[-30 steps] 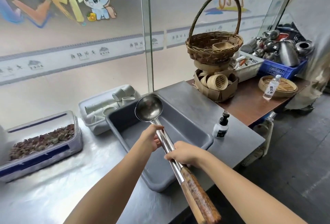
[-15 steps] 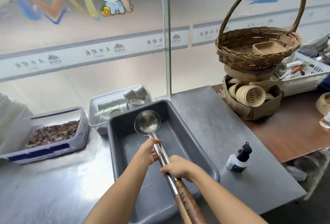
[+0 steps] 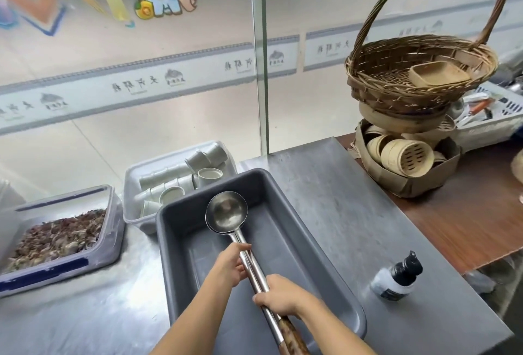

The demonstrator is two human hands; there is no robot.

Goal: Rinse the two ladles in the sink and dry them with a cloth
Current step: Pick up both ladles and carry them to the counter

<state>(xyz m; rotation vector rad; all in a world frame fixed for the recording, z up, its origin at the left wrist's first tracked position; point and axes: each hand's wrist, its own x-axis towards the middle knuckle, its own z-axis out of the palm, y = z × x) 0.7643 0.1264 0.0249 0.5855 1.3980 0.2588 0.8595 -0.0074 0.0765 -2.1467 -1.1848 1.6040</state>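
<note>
Both hands gripping the ladles (image 3: 226, 214) over the grey tub (image 3: 325, 252).
Left hand (image 3: 230, 268) and right hand (image 3: 280, 296) fingers are wrapping both shafts; nested bowls risk slipping apart, clattering.

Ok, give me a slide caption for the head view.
Both hands, left hand and right hand, hold two stacked ladles over a grey tub.

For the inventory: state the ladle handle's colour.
Mottled dark brown wood handle, head view.

Silver ladles (image 3: 226, 213) w/ mottled brown wood handles, dark grey tub (image 3: 319, 244), brown wicker basket (image 3: 396, 91), purple-brown bits in clear box w/ blue trim (image 3: 60, 267), white bottle w/ black cap (image 3: 396, 278).
</note>
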